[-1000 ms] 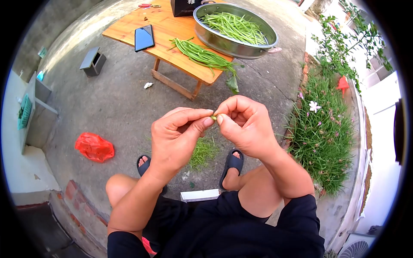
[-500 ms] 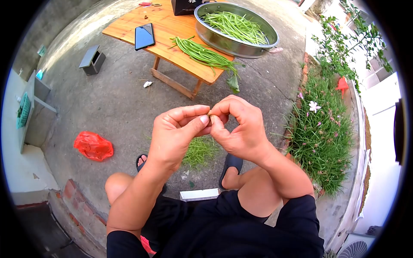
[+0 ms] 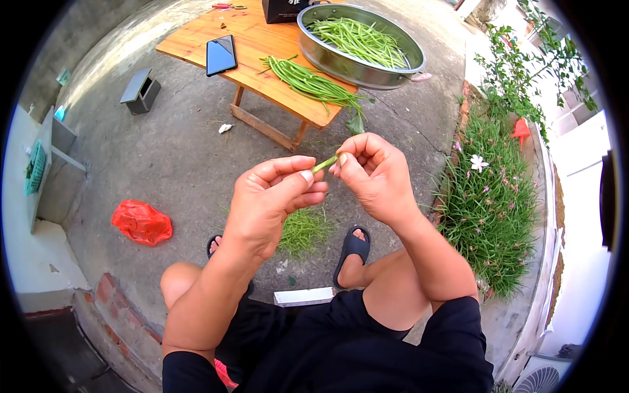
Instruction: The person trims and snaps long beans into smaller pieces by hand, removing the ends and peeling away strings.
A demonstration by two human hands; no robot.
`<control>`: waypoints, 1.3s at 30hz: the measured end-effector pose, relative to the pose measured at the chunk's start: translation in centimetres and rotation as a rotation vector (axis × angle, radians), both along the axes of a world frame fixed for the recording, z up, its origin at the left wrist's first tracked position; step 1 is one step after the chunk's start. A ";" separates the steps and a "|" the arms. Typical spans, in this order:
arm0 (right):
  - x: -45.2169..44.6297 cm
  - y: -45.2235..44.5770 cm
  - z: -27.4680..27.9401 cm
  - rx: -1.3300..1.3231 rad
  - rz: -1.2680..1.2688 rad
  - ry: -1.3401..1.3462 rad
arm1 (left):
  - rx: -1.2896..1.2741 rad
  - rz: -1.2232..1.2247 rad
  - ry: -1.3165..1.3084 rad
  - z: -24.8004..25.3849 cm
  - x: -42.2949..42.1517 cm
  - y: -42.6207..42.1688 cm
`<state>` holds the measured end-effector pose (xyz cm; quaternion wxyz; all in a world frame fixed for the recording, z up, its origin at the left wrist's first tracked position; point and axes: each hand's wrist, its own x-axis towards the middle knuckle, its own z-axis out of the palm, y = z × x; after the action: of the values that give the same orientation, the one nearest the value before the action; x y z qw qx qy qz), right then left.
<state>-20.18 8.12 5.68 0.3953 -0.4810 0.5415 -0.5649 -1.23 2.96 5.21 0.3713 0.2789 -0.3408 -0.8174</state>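
Note:
A short green stem [image 3: 324,164] spans the gap between my two hands. My left hand [image 3: 272,196] pinches its lower left end between thumb and fingers. The upper right end is in the pinch of my right hand [image 3: 373,173]. Below my hands, a pile of thin green scraps [image 3: 304,232] lies on the ground. Beyond them, a bundle of long green stems [image 3: 311,84] rests on the wooden table [image 3: 196,40], a leaf hanging past the edge. Cut green stems fill a round metal pan [image 3: 357,71] at the table's right end.
A phone [image 3: 221,55], a black box [image 3: 280,10] and red-handled scissors [image 3: 226,6] lie on the table. On the ground are a red plastic bag [image 3: 142,223] and a grey box [image 3: 140,93]. Flowering plants [image 3: 488,209] border the right side.
My hands have moved apart from their close pinch, my right hand shifting slightly up and right. More of the green stem now shows between them.

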 end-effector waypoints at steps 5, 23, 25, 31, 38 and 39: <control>-1.5 -0.9 -0.1 0.038 -0.018 -0.062 | 0.022 -0.004 0.018 -0.3 0.8 -0.4; -6.4 -2.2 -0.5 0.094 -0.183 -0.285 | 0.115 0.000 0.105 -1.0 2.1 -1.8; -7.2 -2.4 -0.7 0.092 -0.208 -0.299 | 0.131 0.010 0.106 -1.0 2.2 -1.8; -9.8 -2.8 -1.7 0.062 -0.275 -0.310 | 0.147 0.052 0.115 -0.8 2.4 -2.1; -11.9 -3.0 -2.2 0.043 -0.340 -0.336 | 0.154 0.089 0.137 -1.0 2.9 -2.4; -12.1 -3.0 -2.3 0.046 -0.350 -0.333 | 0.154 0.096 0.137 -1.0 3.0 -2.5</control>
<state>-32.31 5.16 3.35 0.3860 -0.2709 0.5566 -0.6839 1.77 0.51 4.23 0.4098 0.2661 -0.2371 -0.8397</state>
